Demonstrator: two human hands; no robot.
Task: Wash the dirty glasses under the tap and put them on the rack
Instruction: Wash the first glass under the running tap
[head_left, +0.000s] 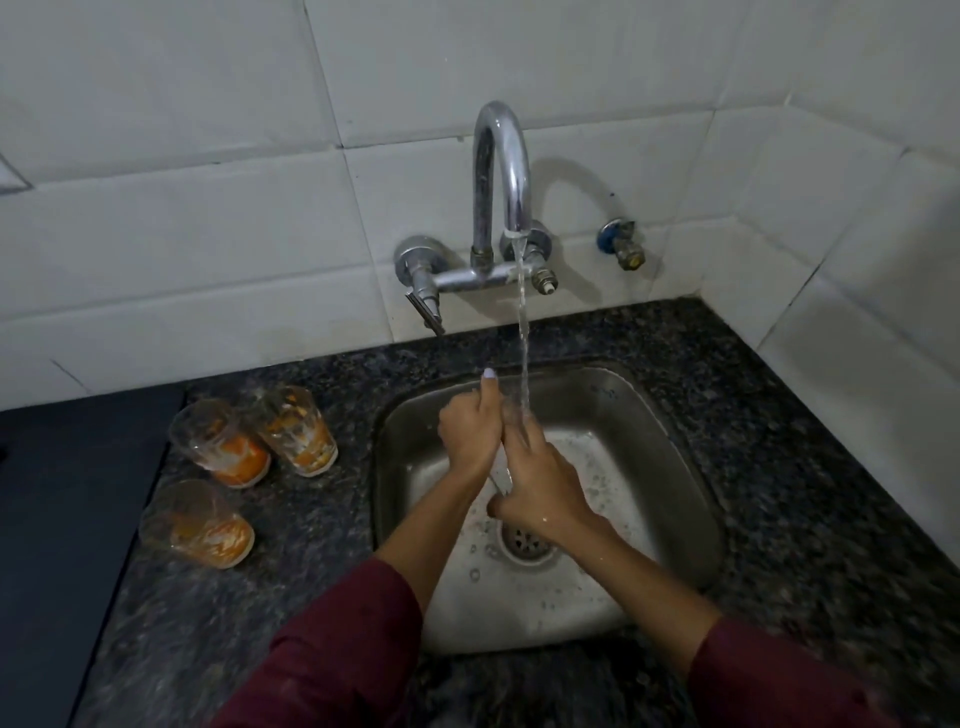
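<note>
Water runs from the chrome tap into the steel sink. Under the stream, both my hands hold one clear glass; only a sliver of it shows between them. My left hand grips it from the left, one finger with a pale painted nail pointing up. My right hand wraps round it from the right, and the water falls on its fingers. Three dirty glasses with orange residue stand on the counter left of the sink: two at the back and one nearer.
Dark speckled granite counter surrounds the sink. A flat dark surface lies at the far left. The tap's handle and a small blue valve stick out of the white tiled wall. The drain lies below my right hand.
</note>
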